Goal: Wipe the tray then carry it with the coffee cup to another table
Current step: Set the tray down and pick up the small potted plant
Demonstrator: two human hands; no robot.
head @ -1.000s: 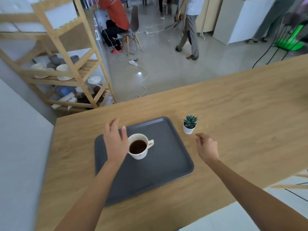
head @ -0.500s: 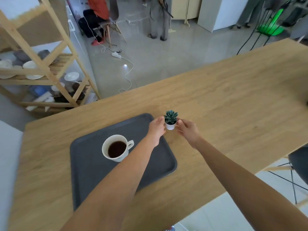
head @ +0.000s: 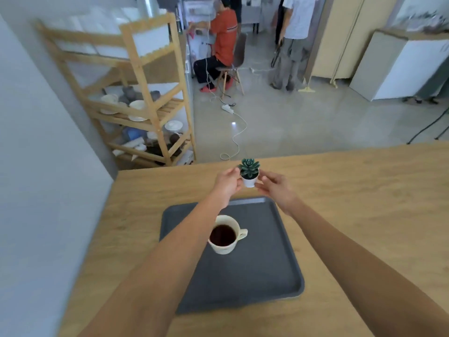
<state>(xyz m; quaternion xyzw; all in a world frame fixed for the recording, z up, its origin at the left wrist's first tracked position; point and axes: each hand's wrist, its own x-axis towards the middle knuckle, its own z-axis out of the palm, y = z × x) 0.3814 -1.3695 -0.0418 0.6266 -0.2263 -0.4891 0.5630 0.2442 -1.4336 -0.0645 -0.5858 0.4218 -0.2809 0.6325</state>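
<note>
Your left hand (head: 228,182) and right hand (head: 275,188) pinch the small white pot of green succulent (head: 249,172) from both sides beyond the dark grey rectangular plastic tray (head: 272,263) on the light wooden table (head: 364,203). Keep it upright and set it well clear. Your left forearm hides part of the full cream ceramic coffee cup (head: 224,235) standing on the tray; no wiping cloth shows.

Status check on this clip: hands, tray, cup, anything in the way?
Left hand and right hand both pinching small white potted succulent. Dark grey plastic tray on wooden table, cream coffee cup on it. Nothing blocking.
</note>
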